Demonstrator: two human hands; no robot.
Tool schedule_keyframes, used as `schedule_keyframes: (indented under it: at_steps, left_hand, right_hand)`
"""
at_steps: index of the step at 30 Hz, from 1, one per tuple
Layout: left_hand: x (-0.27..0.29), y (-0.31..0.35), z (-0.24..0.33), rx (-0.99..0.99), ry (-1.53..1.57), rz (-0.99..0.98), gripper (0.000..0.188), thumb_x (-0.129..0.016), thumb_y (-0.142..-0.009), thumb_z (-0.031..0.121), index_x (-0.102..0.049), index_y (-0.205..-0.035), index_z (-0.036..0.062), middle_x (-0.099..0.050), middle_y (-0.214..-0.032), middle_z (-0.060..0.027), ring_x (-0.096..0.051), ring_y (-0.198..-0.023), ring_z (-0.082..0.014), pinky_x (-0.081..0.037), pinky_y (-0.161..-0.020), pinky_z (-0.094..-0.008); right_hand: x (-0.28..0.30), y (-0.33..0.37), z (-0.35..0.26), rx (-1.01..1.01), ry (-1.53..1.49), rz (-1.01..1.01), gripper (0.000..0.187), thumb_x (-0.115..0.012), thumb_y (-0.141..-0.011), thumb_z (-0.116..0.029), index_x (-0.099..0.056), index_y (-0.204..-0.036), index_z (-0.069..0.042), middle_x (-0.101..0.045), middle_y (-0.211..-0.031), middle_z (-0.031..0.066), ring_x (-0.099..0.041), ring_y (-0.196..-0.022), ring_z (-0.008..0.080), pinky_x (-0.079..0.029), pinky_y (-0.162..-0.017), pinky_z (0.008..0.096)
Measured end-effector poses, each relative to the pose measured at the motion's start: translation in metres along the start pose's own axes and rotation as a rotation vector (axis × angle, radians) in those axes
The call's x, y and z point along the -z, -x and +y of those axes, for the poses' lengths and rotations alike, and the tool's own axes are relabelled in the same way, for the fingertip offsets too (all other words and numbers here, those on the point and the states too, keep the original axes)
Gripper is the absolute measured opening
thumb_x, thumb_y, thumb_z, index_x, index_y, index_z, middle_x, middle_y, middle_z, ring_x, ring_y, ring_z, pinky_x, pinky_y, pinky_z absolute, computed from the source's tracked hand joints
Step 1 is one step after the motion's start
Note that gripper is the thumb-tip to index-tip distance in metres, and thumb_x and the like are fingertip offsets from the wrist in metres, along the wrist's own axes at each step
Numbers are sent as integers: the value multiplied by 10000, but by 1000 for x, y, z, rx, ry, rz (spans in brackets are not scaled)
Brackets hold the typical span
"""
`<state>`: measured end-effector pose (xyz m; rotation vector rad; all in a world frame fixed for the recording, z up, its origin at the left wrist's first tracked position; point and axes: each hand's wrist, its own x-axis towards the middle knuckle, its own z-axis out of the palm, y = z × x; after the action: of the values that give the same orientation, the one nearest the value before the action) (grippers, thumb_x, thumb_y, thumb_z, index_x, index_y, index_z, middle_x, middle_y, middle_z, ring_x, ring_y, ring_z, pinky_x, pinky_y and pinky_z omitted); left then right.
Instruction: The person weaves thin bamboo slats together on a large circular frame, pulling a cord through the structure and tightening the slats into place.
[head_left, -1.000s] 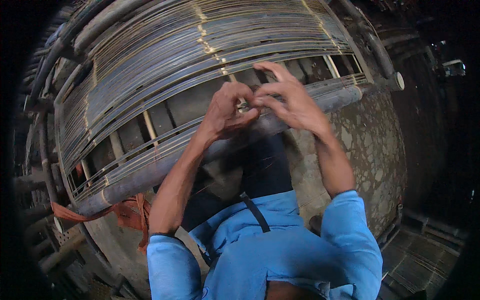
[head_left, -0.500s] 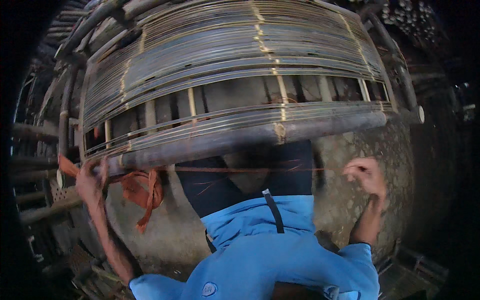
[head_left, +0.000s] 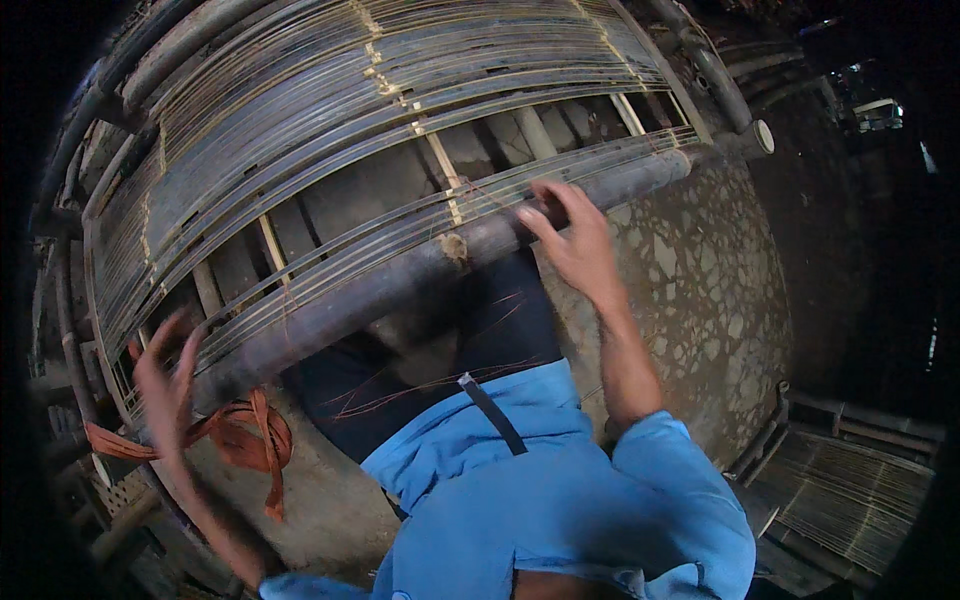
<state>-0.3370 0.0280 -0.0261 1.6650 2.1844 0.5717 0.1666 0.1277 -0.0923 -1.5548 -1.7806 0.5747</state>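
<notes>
A bamboo bench or bed frame spans the view, its seat made of thin split slats (head_left: 300,110) laid lengthwise. Along its near side runs a thick bamboo pole (head_left: 340,310). Over the pole, right of its middle, my right hand (head_left: 575,245) is curved with thumb and fingers apart, close to a thin reddish strand (head_left: 490,195) at the slats. My left hand (head_left: 168,380), smeared by motion, has its fingers spread at the pole's left end. Beneath it hangs an orange cloth strip (head_left: 250,435), bunched beside the pole. Thin reddish strands (head_left: 400,385) lie across my lap.
Pale bamboo crosspieces (head_left: 437,160) show through gaps in the slats. A thick bamboo post end (head_left: 765,137) juts out at the right corner. Another slatted bamboo piece (head_left: 850,490) stands at the lower right, on a stone-patched floor (head_left: 700,290).
The view has turned and shifted right. My right hand has gone from beside my lap up to the pole. The reddish strand stretched between my hands no longer shows; my left hand has spread its fingers.
</notes>
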Motion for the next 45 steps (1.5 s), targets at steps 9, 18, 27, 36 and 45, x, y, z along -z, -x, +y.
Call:
schedule_keyframes:
  at_steps: [9, 18, 27, 36, 45]
  left_hand:
    - [-220, -87, 158, -237, 169, -280, 465, -591, -977, 471, -780, -1035, 50, -723, -921, -257, -697, -910, -461, -543, -834, -520]
    - [-239, -96, 148, -204, 168, -327, 528, -626, -940, 575, -806, -992, 82, -727, -765, -179, -714, -780, -375, -531, -766, -477]
    - [-239, -99, 154, -86, 147, -422, 460, -658, -908, 530, -813, -986, 103, -741, -864, -217, -726, -888, -397, -547, -832, -479]
    - [-233, -83, 151, 13, 143, -370, 466, -655, -890, 550, -815, -923, 113, -736, -845, -204, -718, -839, -407, -549, -801, -478]
    - [-92, -83, -34, -176, 252, 585, 263, -770, -896, 291, -750, -856, 32, -722, -802, -134, -663, -706, -228, -516, -689, -358]
  right_hand:
    - [-66, 13, 19, 87, 0, -47, 294, -727, -917, -277, -690, -867, 11, -590, -1140, 175, -568, -984, 336, -445, -933, 454]
    - [-63, -23, -6, 84, -1035, -34, 438, -527, -1075, -342, -710, -894, 13, -684, -1196, 208, -585, -1287, 289, -390, -1120, 411]
    - [-58, -16, 2, -61, -1205, -17, 452, -544, -1062, -394, -649, -867, 1, -518, -689, 12, -445, -635, 91, -382, -625, 292]
    - [-73, 36, -65, 63, -556, -231, 446, -500, -1076, -313, -694, -815, -7, -679, -769, 62, -581, -692, 135, -447, -651, 281]
    - [-51, 46, -58, 392, -163, -829, 306, -755, -878, -207, -675, -636, -36, -541, -641, 75, -523, -709, 258, -380, -798, 393]
